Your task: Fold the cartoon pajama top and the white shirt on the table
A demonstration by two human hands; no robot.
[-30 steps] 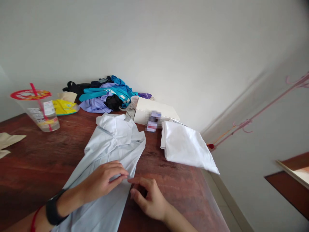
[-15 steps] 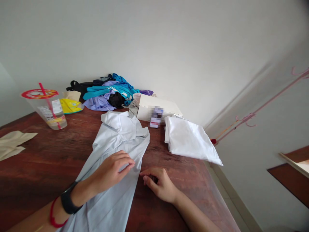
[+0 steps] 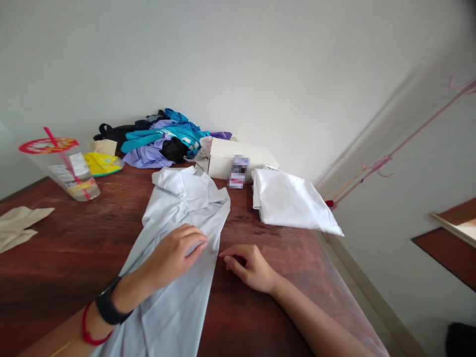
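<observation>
A pale grey-white shirt (image 3: pixel 186 277) lies lengthwise on the dark wooden table, gathered narrow, with its creased upper end away from me. Over its middle is my left hand (image 3: pixel 182 253), fingers loosely bent and thumb apart, holding nothing; whether it rests on the cloth I cannot tell. My right hand (image 3: pixel 251 267) sits just beside the shirt's right edge. Its fingers are curled, with a gap between thumb and forefinger, and no cloth shows in it. Beyond it to the right lies a folded white cloth item (image 3: pixel 297 201).
A heap of blue, purple and black clothes (image 3: pixel 163 139) lies by the wall. Next to it are a white box (image 3: pixel 241 151) and a blurred small packet (image 3: pixel 239 172). At left stand a plastic cup (image 3: pixel 70 173) with a straw, a yellow packet (image 3: pixel 102 163) and beige paper (image 3: pixel 22 225).
The view has shifted slightly, so most things sit a little higher in it. Both hands keep nearly the same pose and place by the shirt.
</observation>
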